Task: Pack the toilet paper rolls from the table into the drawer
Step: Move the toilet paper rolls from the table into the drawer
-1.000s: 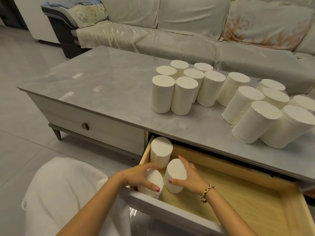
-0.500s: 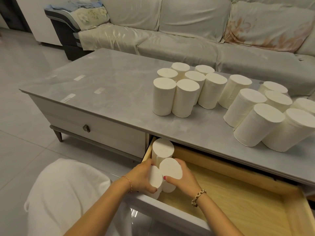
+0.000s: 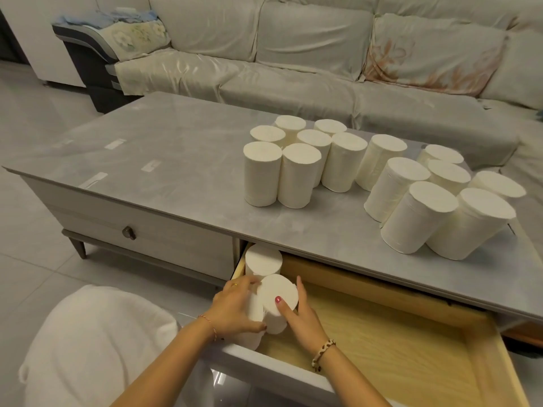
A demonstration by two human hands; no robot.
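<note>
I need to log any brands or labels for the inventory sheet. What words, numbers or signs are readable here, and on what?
None can be read.
The toilet paper rolls are plain white, with no print showing.
Pale strips on the table top: blank or too faint to read.
The drawer and sofa carry no text.

left wrist: red cord bracelet point(image 3: 212, 327) | right wrist: beaded bracelet point(image 3: 322, 349) | nails: red

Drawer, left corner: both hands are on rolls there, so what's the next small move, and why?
Probably let go with both hands and reach for the nearest table roll. The right-hand roll and left-hand roll stand upright beside the corner roll, and the drawer is mostly bare.
</note>
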